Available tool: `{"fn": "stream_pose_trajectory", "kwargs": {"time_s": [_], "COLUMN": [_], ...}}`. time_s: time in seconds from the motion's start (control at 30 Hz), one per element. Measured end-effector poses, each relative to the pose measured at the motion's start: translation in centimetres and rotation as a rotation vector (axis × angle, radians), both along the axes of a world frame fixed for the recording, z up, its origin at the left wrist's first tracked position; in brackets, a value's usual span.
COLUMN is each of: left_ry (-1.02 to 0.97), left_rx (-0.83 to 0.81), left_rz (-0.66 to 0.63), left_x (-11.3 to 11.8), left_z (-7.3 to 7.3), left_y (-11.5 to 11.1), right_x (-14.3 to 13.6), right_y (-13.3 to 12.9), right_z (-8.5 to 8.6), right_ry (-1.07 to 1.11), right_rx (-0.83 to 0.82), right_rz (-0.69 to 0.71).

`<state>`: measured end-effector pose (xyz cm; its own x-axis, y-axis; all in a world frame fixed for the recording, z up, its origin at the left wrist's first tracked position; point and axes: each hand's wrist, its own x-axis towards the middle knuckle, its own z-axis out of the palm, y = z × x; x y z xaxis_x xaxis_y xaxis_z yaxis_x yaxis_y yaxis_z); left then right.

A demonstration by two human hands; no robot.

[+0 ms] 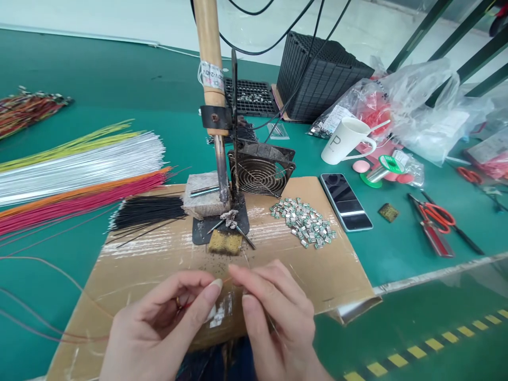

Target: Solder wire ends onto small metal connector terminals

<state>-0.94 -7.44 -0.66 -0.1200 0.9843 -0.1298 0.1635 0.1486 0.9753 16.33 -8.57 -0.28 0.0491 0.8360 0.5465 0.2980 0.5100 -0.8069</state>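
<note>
Low in the head view, my left hand (159, 317) is closed, thumb against fingers, around thin wires. An orange wire end (227, 280) sticks out of that pinch toward my right fingertips, and several thin wires (85, 337) trail off to the left. My right hand (278, 307) is closed on a thin silvery strand that looks like solder wire (246, 257); whether it also touches the orange wire I cannot tell. Just beyond both hands stands a soldering iron (214, 100), tip down, clamped over a stand, with a yellow sponge (225, 242) at its foot.
Bundles of black wires (148, 212) and coloured wires (79, 164) lie left. Small metal connectors (304, 221) are heaped on the cardboard (333, 275). A fan (262, 172) stands behind. To the right are a phone (346, 202), mug (346, 140), solder spool (383, 170) and pliers (431, 225).
</note>
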Motion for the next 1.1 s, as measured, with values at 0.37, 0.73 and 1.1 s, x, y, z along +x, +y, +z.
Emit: {"fn": "stream_pose_trajectory", "kwargs": {"time_s": [0.37, 0.73, 1.1], "left_ry": [-0.005, 0.055, 0.981], "left_rx": [-0.021, -0.128, 0.273], "left_rz": [-0.029, -0.286, -0.06], "left_x": [0.4, -0.2, -8.0], "left_z": [0.5, 1.1, 0.9], "left_y": [0.2, -0.3, 6.7], "right_x": [-0.1, -0.3, -0.5], "right_y": [0.0, 0.7, 0.4], "right_z": [-0.2, -0.5, -2.9], "right_ry": [0.157, 0.269, 0.265], "right_rx": [-0.197, -0.361, -0.473], "right_rz": [-0.005, 0.07, -0.031]}}
